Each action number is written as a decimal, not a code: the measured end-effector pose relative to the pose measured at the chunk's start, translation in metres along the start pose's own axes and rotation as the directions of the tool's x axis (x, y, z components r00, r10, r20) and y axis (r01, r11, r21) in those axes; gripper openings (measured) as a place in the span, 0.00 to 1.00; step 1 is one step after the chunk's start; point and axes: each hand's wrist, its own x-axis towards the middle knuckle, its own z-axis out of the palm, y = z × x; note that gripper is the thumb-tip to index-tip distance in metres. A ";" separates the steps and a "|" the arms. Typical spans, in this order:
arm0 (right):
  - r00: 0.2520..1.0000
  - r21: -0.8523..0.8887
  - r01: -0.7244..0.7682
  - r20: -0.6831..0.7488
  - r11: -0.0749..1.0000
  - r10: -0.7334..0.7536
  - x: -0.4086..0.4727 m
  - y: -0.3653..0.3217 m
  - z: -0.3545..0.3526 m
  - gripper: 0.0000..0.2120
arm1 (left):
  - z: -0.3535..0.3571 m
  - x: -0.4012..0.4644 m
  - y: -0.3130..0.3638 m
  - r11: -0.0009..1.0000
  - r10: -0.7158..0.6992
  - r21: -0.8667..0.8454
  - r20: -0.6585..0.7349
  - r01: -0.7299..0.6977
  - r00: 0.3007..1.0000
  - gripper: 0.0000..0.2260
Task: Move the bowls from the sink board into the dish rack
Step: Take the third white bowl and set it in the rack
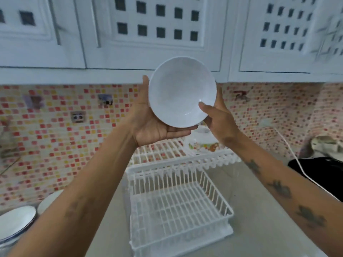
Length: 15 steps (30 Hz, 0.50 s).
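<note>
A: Kitchen, mid-chore: a person holds a white bowl [182, 91] up in front of the cupboards [154, 30], high over the rack [178, 204]. Who has hold of it?

B: Both. The left hand [152, 123] cups the bowl from below and from its left edge, fingers spread under the rim. The right hand [216, 115] pinches the right rim, thumb inside the bowl. Neither is free; each is closed on that one bowl, its hollow tilted toward the camera.

A: And the rack?

B: White wire, standing on the grey counter [259, 210] below the arms. Its near basket appears bare. At the far end something patterned [203, 143] sits in it, partly hidden behind the hands; whether that is a bowl is hard to tell.

A: What is left?

B: Plenty, by the look of it. Dishes [17, 222] wait at the lower left, stacked by the edge of the frame, apart from the rack. So the job reads as early: one bowl in the air, not yet placed, more to follow.
</note>
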 end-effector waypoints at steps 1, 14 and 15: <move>0.998 -0.010 -0.053 0.025 0.999 0.053 0.002 -0.005 -0.013 0.27 | 0.010 0.011 -0.001 1.000 -0.003 0.018 0.015 0.003 1.000 0.41; 0.841 -0.106 -0.541 -0.081 0.835 0.535 0.040 0.029 -0.123 0.38 | 0.014 0.120 -0.063 0.695 0.417 0.717 -0.345 -0.051 0.841 0.23; 0.838 -0.131 -0.546 -0.093 0.828 0.538 0.042 0.034 -0.122 0.36 | 0.010 0.126 -0.069 0.640 0.453 0.767 -0.329 -0.046 0.829 0.29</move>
